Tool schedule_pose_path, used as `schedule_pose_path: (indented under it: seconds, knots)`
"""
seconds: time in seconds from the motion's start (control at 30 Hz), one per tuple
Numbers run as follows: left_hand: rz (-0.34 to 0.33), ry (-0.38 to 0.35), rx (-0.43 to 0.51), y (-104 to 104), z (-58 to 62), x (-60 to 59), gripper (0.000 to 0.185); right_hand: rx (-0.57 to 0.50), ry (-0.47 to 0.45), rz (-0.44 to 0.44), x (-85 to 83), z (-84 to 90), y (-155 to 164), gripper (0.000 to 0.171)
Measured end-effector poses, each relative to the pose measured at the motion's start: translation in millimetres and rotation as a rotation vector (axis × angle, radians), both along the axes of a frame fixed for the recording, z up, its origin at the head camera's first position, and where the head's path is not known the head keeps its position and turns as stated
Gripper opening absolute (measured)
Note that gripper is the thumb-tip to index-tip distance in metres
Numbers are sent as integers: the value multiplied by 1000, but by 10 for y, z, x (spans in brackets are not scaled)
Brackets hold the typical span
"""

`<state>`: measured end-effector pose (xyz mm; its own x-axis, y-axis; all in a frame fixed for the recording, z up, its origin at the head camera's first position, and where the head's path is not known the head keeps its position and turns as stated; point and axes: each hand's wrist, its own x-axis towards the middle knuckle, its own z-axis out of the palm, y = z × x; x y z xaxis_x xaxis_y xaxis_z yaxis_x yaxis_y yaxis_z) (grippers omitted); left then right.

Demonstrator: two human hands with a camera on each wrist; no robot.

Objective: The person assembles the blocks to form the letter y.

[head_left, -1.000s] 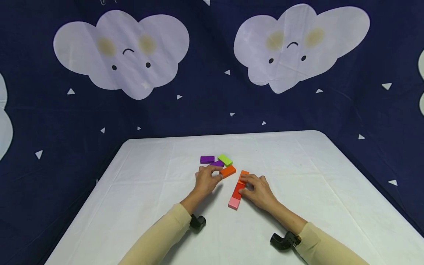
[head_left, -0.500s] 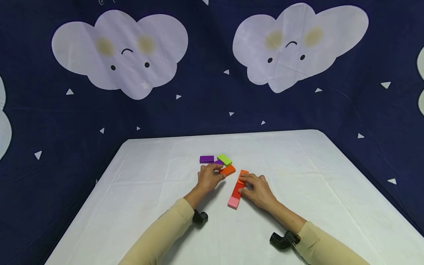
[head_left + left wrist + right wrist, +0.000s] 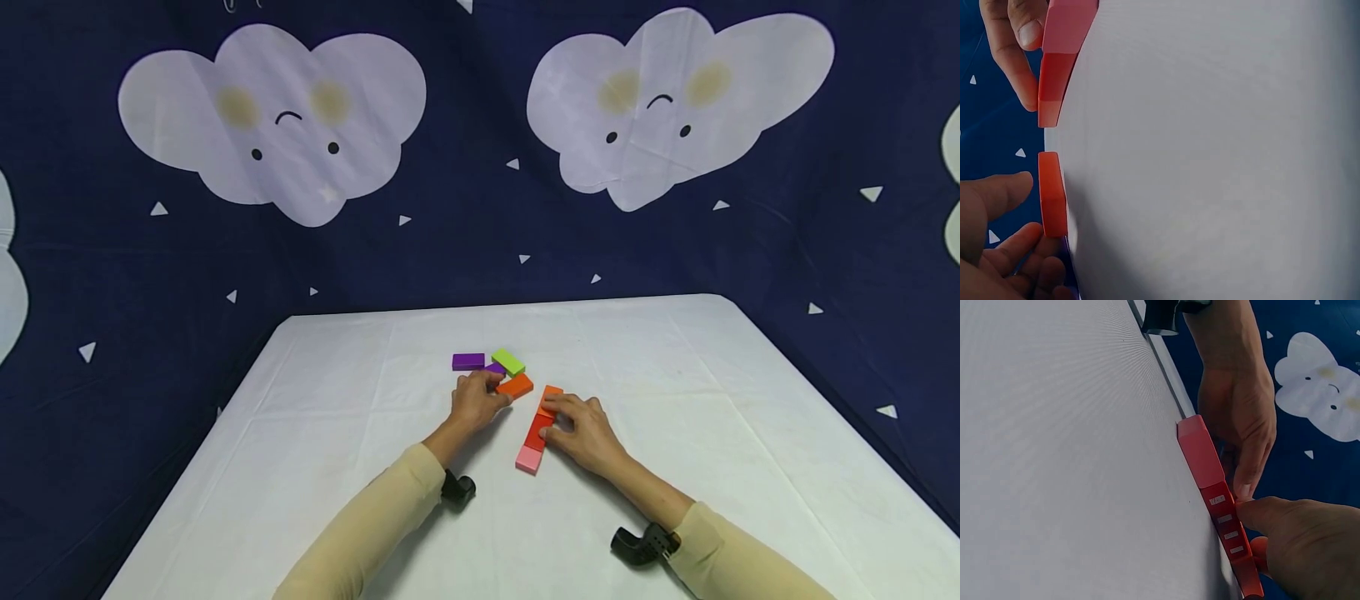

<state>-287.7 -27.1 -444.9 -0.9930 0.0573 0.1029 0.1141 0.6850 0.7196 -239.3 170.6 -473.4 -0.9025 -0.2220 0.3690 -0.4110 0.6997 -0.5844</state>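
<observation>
The left hand [image 3: 476,404] reaches to a loose orange block [image 3: 516,386]. In the left wrist view, its thumb [image 3: 1013,187] is apart from the orange block, while its fingertips [image 3: 1038,231] lie at the block's lower end; contact there is unclear. The right hand [image 3: 588,435] has thumb and index finger bent over a row of blocks, touching it around the red block [image 3: 537,432] and the second orange block [image 3: 551,393]. At the near end of that row lies a pink block [image 3: 529,459]. Part of the row is hidden by the right fingers.
Behind the left hand lie a purple block [image 3: 468,362], another purple block [image 3: 497,367] partly covered by its fingers, and a lime green block [image 3: 509,361]. Everything lies on a white-covered table [image 3: 315,417] before a dark blue cloud-patterned curtain [image 3: 480,258].
The left hand has moved slightly right, its thumb closer to the loose orange block. The right hand and the row of blocks have stayed put.
</observation>
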Motion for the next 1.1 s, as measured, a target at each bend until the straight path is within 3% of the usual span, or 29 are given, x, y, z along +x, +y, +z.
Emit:
schedule_pose_path:
  seconds: [0.23, 1.1]
  knots:
    - [12, 5, -65, 15, -27, -11, 40, -5, 9, 3, 0, 1, 3, 44]
    - [-19, 31, -110, 3, -56, -28, 38, -6, 9, 5, 0, -5, 5, 43]
